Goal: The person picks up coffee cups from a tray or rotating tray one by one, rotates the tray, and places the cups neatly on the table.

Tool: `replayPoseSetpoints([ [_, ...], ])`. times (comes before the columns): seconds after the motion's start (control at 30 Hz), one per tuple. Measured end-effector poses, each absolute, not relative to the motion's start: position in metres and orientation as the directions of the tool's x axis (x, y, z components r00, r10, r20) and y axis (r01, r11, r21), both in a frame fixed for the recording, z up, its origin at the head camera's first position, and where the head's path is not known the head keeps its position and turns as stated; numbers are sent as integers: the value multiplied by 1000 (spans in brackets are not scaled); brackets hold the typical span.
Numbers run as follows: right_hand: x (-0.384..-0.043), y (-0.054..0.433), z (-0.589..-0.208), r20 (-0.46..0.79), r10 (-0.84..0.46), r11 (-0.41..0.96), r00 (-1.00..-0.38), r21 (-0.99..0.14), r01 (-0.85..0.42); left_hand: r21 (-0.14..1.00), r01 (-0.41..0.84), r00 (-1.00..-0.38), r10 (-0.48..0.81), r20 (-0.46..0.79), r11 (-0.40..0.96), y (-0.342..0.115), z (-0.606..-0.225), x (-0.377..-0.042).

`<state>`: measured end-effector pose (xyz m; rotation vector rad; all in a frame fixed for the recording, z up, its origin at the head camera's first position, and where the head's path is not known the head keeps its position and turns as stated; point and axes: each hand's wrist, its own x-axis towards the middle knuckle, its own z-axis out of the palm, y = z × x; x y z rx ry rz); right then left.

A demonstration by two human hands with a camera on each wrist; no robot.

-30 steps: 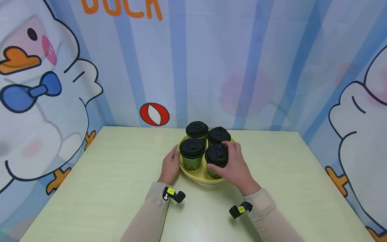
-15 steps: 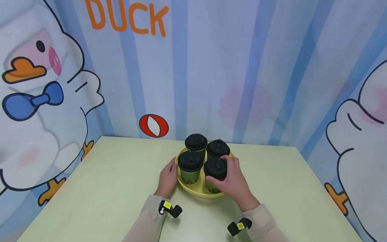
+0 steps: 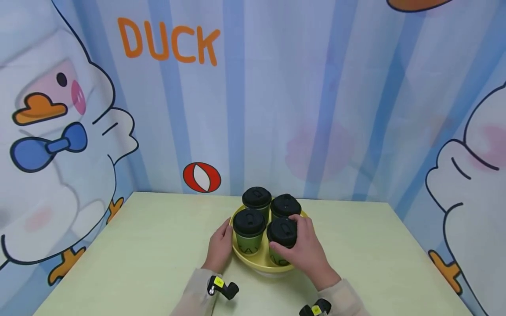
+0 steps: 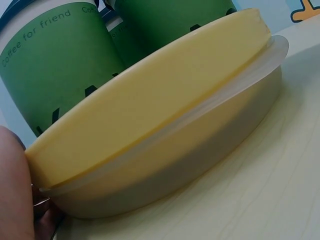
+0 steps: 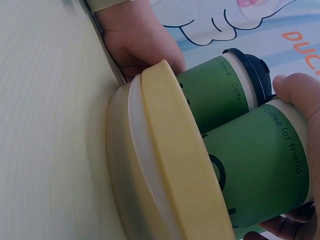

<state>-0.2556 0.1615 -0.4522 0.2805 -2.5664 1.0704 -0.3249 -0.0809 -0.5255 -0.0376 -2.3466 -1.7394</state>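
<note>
Several green paper coffee cups with black lids stand on a round yellow tray (image 3: 253,262), which has a translucent whitish base (image 4: 200,150) under its rim. My right hand (image 3: 309,251) holds the front right cup (image 3: 282,232), thumb on the near side and fingers round the far side below the lid. In the right wrist view the green sleeve of that cup (image 5: 260,165) reads "Coffee for friend". My left hand (image 3: 219,248) grips the tray's left edge, its fingertips partly hidden under the rim in the left wrist view. Beside it stands the front left cup (image 3: 249,232).
Two more lidded cups, the back left cup (image 3: 257,198) and the back right cup (image 3: 285,205), stand behind on the tray. All rests on a pale wooden table (image 3: 158,245). A blue striped backdrop (image 3: 269,109) with duck drawings rises along the table's back and sides.
The head view has tilted up, so the table, tray and hands appear lower in it. Both hands keep their places on the cup and the tray.
</note>
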Motion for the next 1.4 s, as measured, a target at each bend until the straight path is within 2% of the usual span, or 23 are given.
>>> replayPoseSetpoints([
  [0.6,-257,164,-450,367,-21,693,-930,-665,-278,939,157,-974,-109,198,305,-82,-525,-324],
  [1.4,-250,192,-415,390,53,667,-919,-699,-258,935,173,-972,-97,212,309,-80,-523,-322],
])
